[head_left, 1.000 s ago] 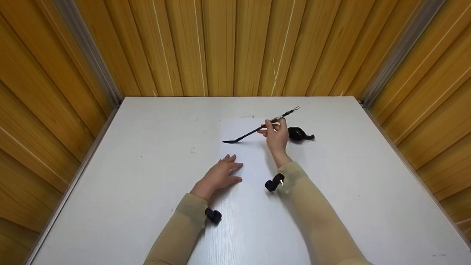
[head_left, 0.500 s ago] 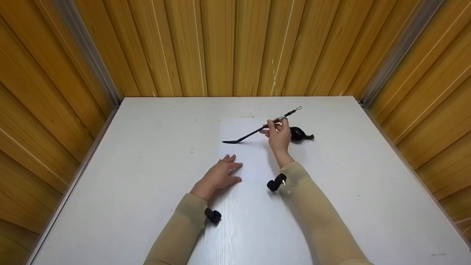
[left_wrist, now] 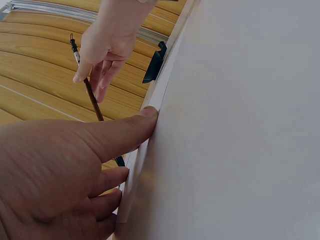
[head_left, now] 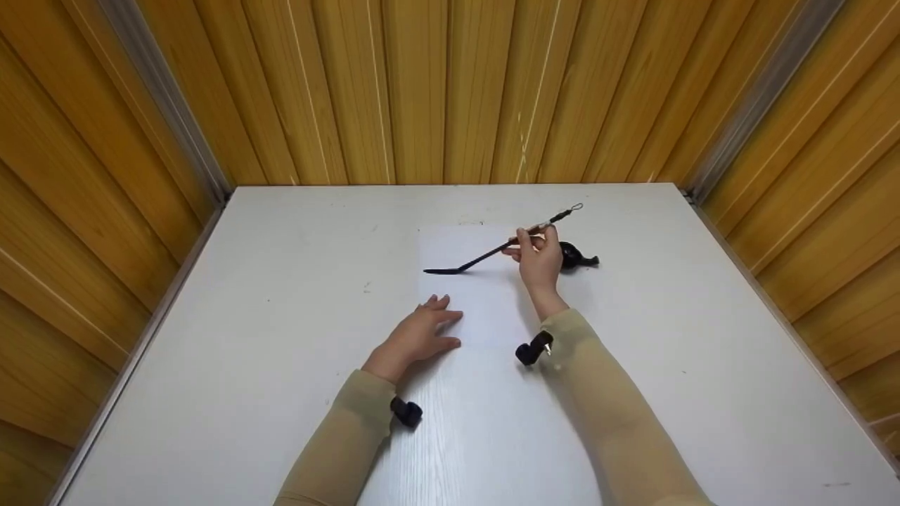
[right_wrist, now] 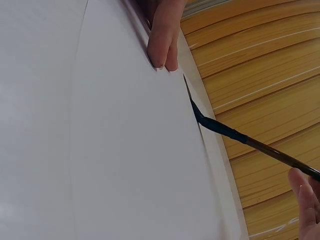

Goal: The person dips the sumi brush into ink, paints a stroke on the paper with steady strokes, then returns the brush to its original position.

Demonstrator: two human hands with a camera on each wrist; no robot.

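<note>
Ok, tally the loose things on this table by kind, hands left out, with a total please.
Brush, held by the right hand: 1
Sheet of white paper, under the left hand: 1
Small black dish beside the right hand: 1
Total: 3

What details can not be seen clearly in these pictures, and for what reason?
- Brush tip: whether it touches the paper is too small to tell in the head view; in the right wrist view the paper's edge hides the contact.
- Black dish: partly hidden behind the right hand in the head view; its contents cannot be seen.
- Left hand: cut off by the frame edge in the left wrist view.
</note>
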